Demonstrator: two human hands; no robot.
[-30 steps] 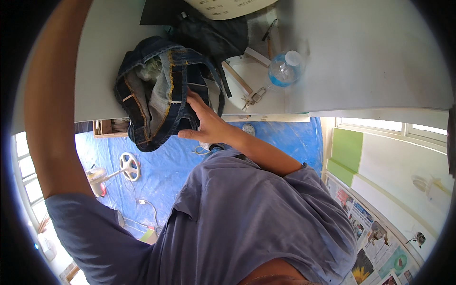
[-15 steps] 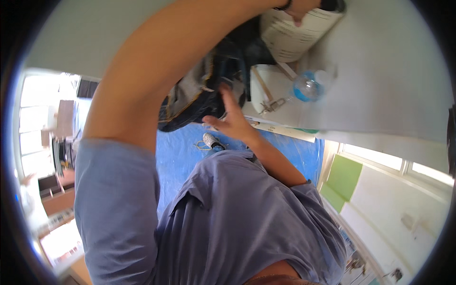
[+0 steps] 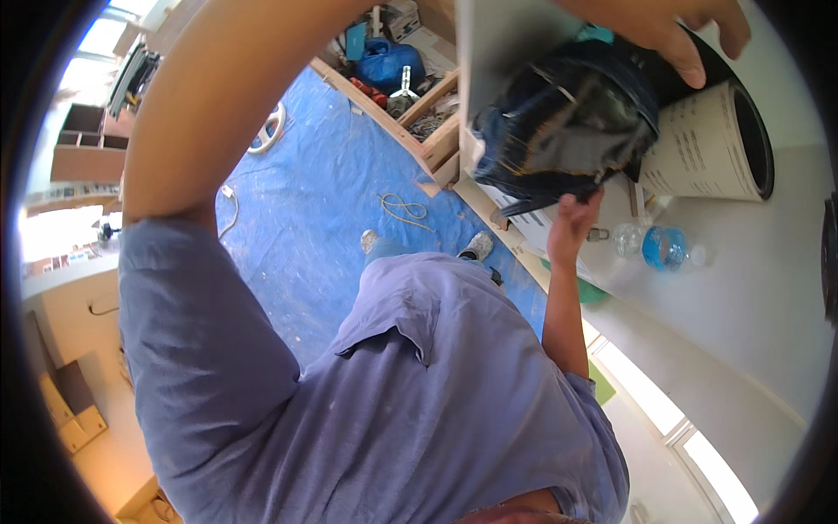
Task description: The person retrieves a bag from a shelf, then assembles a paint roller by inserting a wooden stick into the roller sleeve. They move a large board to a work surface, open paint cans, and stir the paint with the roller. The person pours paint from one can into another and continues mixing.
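Observation:
My left arm crosses the top of the view, and my left hand (image 3: 703,35) is over a rolled sheet (image 3: 698,153), its thumb and fingers apart. The roll has a cream outside with printed lines and a black inside. Beside it, on a pale surface, is a dark navy bag (image 3: 576,122) with yellow stitching and a shiny dark panel. My right hand (image 3: 576,227) has its fingers closed on the bag's lower edge. Near that hand lie a clear plastic bottle (image 3: 665,247) with a blue label and a small metal clasp (image 3: 598,234).
A blue sheet (image 3: 305,218) covers the floor, with a yellowish cord loop (image 3: 403,210) on it. An open wooden frame (image 3: 432,153) holds a blue plastic bag (image 3: 388,65) and loose items at the far side. Shelving (image 3: 83,162) stands at left.
The view has turned, showing more floor and the wooden frame. My left hand has come off the roll, its fingers now spread. My right hand has moved from the bag's side onto its lower edge.

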